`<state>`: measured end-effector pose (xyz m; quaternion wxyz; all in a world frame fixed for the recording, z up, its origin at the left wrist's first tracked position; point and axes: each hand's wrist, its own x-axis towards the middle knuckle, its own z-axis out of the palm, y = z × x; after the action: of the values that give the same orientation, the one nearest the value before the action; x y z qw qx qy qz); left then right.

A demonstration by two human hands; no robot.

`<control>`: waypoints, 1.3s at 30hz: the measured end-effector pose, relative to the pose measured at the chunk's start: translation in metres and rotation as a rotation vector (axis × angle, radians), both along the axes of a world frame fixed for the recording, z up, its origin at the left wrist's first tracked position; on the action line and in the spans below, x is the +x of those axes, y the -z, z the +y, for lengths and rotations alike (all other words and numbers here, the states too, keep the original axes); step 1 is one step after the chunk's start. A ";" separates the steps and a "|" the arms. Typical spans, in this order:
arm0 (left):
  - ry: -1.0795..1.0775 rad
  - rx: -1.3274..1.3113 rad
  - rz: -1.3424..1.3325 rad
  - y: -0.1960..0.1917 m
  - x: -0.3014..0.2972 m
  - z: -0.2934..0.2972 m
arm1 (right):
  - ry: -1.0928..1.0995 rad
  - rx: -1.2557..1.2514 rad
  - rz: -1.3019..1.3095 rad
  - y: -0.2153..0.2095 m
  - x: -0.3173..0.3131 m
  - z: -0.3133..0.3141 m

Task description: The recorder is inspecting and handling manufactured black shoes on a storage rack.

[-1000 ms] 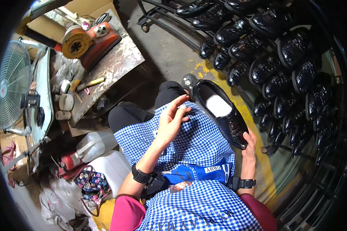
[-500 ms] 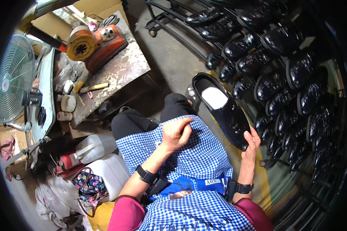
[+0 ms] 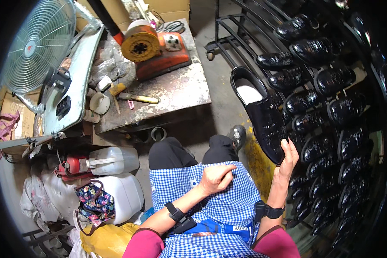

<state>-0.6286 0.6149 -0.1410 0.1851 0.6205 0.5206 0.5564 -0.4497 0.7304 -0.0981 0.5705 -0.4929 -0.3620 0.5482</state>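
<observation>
Beside the rack (image 3: 331, 107) we are holding one black shoe (image 3: 262, 114) up by its toe, our right hand (image 3: 287, 160) clamped on it. We are keeping the grip firm and the sole level. Our left hand (image 3: 215, 178) is resting loosely curled and empty on the checked apron (image 3: 228, 202). Roughly fifteen shoes are filling the rack.

Glossy black shoe (image 3: 262, 116), blue-checked apron (image 3: 210, 202)

View: one head-worn fisheye camera, looking steeply down.
Near: blue-checked cloth apron (image 3: 210, 202) on the lap, close below.
Farther: stained grey metal workbench (image 3: 176, 92) ahead; rack of glossy black leather shoes (image 3: 327, 112) right.
</observation>
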 end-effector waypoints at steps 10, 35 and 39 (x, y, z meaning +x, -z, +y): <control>0.070 0.015 -0.091 0.010 -0.004 -0.004 | -0.186 0.173 -0.003 -0.033 -0.108 0.111; 0.088 0.068 -0.186 0.005 -0.005 0.001 | -0.249 0.250 0.080 -0.074 -0.204 0.182; 0.068 0.025 -0.174 0.011 -0.007 -0.002 | -0.202 0.123 0.013 -0.023 -0.133 0.127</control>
<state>-0.6353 0.6127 -0.1522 0.2405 0.5895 0.4743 0.6080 -0.5824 0.8577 -0.0751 0.5438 -0.4143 -0.4390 0.5829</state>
